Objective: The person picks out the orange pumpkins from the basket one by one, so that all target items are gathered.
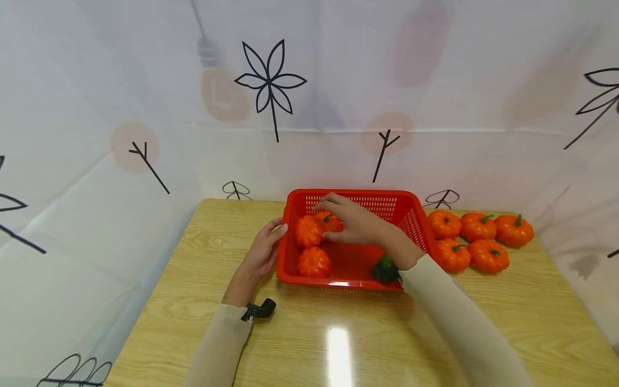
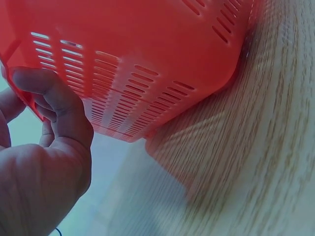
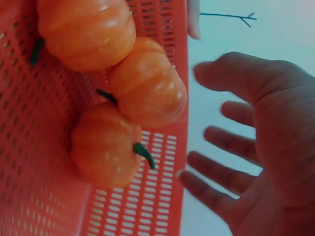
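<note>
A red plastic basket (image 1: 343,282) with slotted walls stands on the table. My left hand (image 1: 263,250) grips its left rim, fingers curled over the edge in the left wrist view. Inside, toward the left, lie three small orange pumpkins: one at the back (image 1: 330,219), one in the middle (image 1: 308,231) and one at the front (image 1: 314,262). Over the basket hovers my right hand (image 1: 355,220), fingers spread and loosely bent, close to the back pumpkin. In the right wrist view that hand (image 3: 280,132) holds nothing and is apart from the pumpkins.
Several more orange pumpkins (image 1: 479,226) stand in two rows to the right of the basket on the wooden table (image 1: 348,333). A dark strap device (image 1: 261,309) sits at my left wrist. A patterned white cloth (image 1: 329,107) hangs behind the table.
</note>
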### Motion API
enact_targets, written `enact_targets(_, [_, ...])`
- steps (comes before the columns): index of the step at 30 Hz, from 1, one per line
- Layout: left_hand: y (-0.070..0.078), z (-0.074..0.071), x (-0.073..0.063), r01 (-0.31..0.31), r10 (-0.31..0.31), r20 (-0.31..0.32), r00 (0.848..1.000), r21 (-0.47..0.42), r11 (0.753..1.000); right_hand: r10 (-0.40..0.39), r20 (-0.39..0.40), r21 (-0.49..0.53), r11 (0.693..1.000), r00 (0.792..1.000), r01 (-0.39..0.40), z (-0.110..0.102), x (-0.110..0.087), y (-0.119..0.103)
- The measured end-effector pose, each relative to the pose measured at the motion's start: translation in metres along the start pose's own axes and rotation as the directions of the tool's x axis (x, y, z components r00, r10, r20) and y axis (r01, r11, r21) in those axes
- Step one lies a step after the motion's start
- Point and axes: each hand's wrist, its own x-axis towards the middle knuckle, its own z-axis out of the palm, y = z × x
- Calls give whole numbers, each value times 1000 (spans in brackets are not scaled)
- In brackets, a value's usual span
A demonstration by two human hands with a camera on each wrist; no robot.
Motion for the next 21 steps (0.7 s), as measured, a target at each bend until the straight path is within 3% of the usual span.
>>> enact_targets(7, [2, 1, 1, 3, -3, -1, 1000, 10, 1000, 15, 85, 59, 998, 996, -20, 9, 15, 2])
enact_targets(21, [1, -1, 2, 9, -10, 17, 1000, 30, 1000, 68, 171, -77, 995, 983, -55, 35, 38, -1])
